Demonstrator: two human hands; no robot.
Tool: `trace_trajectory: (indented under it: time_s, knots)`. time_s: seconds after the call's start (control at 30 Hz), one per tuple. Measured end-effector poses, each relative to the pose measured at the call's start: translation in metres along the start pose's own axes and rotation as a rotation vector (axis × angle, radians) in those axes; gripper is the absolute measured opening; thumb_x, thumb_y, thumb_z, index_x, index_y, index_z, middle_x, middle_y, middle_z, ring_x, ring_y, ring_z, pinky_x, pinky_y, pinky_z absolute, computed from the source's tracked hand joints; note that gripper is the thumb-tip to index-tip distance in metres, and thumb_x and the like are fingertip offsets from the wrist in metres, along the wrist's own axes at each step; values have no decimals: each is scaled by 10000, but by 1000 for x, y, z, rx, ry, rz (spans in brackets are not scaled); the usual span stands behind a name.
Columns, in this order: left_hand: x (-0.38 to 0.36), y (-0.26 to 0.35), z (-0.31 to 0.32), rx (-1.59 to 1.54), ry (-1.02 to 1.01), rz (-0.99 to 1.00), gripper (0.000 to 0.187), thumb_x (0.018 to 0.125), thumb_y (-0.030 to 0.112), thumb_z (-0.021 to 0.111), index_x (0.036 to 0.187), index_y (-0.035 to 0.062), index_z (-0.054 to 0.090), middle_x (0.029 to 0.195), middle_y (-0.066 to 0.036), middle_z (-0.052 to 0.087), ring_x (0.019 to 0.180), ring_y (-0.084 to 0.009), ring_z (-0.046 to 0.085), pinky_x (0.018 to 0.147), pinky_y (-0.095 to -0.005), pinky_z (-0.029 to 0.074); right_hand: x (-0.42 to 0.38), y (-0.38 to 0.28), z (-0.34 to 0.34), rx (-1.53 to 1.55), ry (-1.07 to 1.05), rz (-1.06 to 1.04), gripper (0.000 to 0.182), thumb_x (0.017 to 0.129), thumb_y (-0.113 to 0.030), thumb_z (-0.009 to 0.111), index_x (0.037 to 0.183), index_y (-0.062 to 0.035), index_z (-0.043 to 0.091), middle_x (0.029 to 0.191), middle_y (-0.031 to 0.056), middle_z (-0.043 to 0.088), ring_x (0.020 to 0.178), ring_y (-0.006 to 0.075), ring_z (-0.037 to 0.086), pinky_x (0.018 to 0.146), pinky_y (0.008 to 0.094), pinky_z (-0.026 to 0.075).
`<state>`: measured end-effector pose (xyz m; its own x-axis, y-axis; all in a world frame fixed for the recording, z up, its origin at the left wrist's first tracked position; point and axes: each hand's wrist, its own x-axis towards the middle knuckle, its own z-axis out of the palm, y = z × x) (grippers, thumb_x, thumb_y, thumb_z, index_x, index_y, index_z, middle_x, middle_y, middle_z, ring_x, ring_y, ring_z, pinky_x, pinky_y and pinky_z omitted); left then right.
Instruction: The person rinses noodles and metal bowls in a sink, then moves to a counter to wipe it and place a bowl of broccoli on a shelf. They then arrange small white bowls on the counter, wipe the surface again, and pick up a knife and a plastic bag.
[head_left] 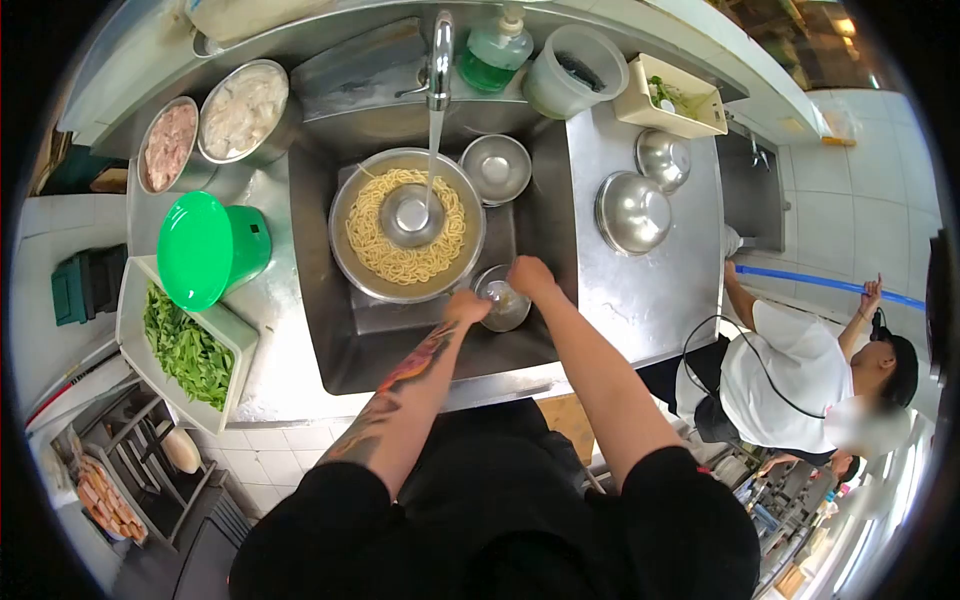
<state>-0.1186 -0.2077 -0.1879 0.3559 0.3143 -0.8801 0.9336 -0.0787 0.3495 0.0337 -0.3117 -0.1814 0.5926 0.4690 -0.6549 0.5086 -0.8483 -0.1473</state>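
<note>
A small metal bowl (507, 311) is in the near right part of the sink, between my two hands. My left hand (467, 307) is closed at its left rim, and my right hand (531, 277) is closed at its upper right rim. Just beyond, a large metal basin (336, 243) holds yellow noodles (408, 268). Another metal bowl (411, 215) sits in the middle of the noodles, under water running from the faucet (440, 62). To the right of the basin rests a further metal bowl (497, 168). My fingertips are partly hidden.
Sink walls (310, 330) surround the bowls. On the left counter stand a green container (195, 250), a bin of leafy greens (188, 345) and metal pots of meat (170, 148). Upturned bowls (633, 213) lie on the right counter. A person (780, 360) holds a blue pole (830, 282) at right.
</note>
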Motion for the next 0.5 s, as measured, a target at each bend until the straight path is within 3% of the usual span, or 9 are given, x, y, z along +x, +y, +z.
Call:
trace_trajectory:
  time_s: [0.07, 0.1, 0.17, 0.2, 0.23, 0.33, 0.4, 0.47, 0.5]
  knots:
    - [25, -3, 36, 259, 216, 356, 361, 773, 281, 674, 950, -32, 699, 1071, -257, 674, 997, -412, 657, 836, -469, 529, -36, -9, -19, 106, 6, 23, 248, 860, -217, 569, 1008, -80, 714, 1015, 192, 697, 1003, 373, 658, 881, 460, 528]
    - [32, 1, 38, 262, 222, 359, 361, 773, 281, 674, 950, -32, 699, 1071, -257, 674, 997, -412, 657, 836, -469, 529, -52, -12, -34, 134, 6, -15, 236, 870, -222, 597, 1021, -75, 703, 1039, 194, 688, 986, 373, 659, 864, 456, 529]
    - [39, -5, 36, 348, 382, 443, 289, 759, 230, 662, 874, -34, 685, 893, -228, 696, 851, -386, 693, 732, -479, 548, -82, -8, -46, 173, -4, -62, 230, 880, -227, 626, 1035, -70, 692, 1062, 195, 680, 970, 374, 661, 847, 452, 530]
    - [37, -7, 24, 363, 399, 435, 289, 759, 230, 662, 874, -34, 685, 893, -228, 696, 851, -386, 693, 732, -479, 548, -91, -4, -51, 240, 101, -146, 220, 895, -231, 617, 1021, -64, 684, 1047, 190, 680, 953, 378, 657, 830, 453, 526]
    - [35, -4, 4, 307, 384, 465, 288, 764, 224, 658, 885, -36, 682, 874, -237, 694, 800, -373, 698, 716, -483, 552, -100, -3, -59, 309, 211, -235, 213, 910, -235, 607, 1007, -59, 676, 1031, 186, 680, 936, 383, 653, 814, 454, 523]
    - [27, 6, -72, 9, 237, 476, 296, 797, 205, 644, 931, -59, 659, 796, -245, 686, 674, -330, 708, 637, -467, 565, -135, 0, -81, 565, 259, -368, 201, 924, -226, 595, 1012, -59, 662, 1002, 190, 675, 910, 400, 642, 796, 465, 515]
    - [35, 16, -114, -300, 291, 401, 285, 824, 176, 631, 962, -73, 648, 774, -205, 695, 670, -265, 719, 561, -399, 571, -152, 4, -87, 569, 229, -388, 207, 924, -222, 594, 1030, -57, 661, 994, 190, 674, 908, 401, 639, 794, 467, 513]
    - [16, 45, -153, -575, 376, 475, 243, 856, 96, 590, 1014, -83, 640, 732, -153, 690, 652, -229, 716, 504, -349, 572, -162, 7, -85, 543, 195, -430, 226, 923, -217, 598, 1058, -46, 658, 980, 189, 671, 915, 396, 637, 794, 466, 509]
    - [27, 50, -172, -530, 428, 481, 247, 866, 74, 578, 1047, -84, 633, 797, -158, 695, 676, -239, 716, 539, -352, 593, -164, 7, -82, 547, 203, -429, 226, 923, -217, 598, 1058, -46, 658, 980, 189, 671, 915, 396, 637, 794, 466, 509]
